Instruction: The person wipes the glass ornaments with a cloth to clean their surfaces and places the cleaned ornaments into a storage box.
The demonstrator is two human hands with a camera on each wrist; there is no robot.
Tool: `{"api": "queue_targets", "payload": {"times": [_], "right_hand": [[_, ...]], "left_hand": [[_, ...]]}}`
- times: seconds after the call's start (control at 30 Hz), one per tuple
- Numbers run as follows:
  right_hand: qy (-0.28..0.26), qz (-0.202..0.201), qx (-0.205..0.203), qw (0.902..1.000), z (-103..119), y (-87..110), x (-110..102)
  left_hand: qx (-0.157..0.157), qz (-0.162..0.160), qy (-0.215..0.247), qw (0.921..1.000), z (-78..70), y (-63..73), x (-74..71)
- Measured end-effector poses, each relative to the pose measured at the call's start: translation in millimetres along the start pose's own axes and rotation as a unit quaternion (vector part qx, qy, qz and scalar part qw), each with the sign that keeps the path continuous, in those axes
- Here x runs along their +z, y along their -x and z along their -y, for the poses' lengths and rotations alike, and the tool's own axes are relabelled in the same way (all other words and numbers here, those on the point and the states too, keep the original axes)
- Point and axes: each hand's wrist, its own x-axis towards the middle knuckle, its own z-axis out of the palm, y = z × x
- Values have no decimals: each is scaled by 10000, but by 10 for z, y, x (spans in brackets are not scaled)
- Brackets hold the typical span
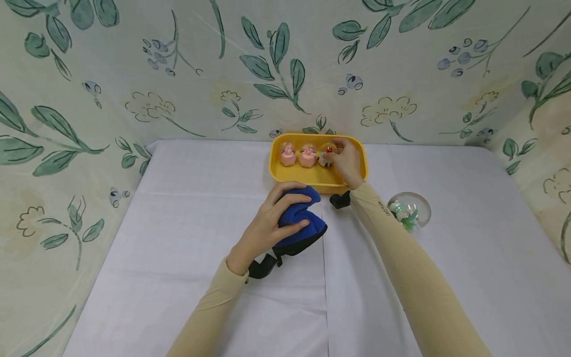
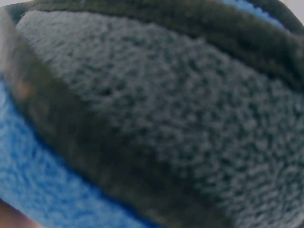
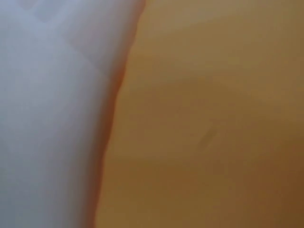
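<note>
right hand at the globe in the tray, left hand gripping a cloth

the right hand (image 1: 348, 161) curls thumb and fingers about a small clear globe with a red and white figure (image 1: 329, 148), seeming to pinch it lightly; the fingertips are too small to read closely. that globe sits at the right of a row in the yellow tray (image 1: 299, 174), beside two pink globes (image 1: 288, 154) (image 1: 308, 155). a light pinch, square on the round sides, would probably serve best, since smooth domes are likely to slip; moving it straight up or down should spare the pink neighbour.

the left hand (image 1: 267, 225) is closed around a folded blue cloth (image 1: 298, 213) with dark edging, just in front of the tray; whether the two touch, i cannot tell. the left wrist view shows the cloth's grey face and dark border. it would be wise to hold this bundle low, so that no loose fold catches the tray rim.

farther out, to the right on the white tabletop (image 1: 187, 208), lies a clear round piece with green and white bits (image 1: 409, 210), near the right sleeve, where a wide elbow could knock it.
</note>
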Motion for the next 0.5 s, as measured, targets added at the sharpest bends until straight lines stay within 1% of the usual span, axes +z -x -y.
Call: {"api": "queue_targets", "payload": {"times": [0.2,0.5], "right_hand": [[167,3,-45,9999,-25,-23,11],[210,54,29,9998,-33,-41,13]], "left_hand": [[26,-11,22,10000,8,1,6],[46,22,-41,10000,23,-9,4]]}}
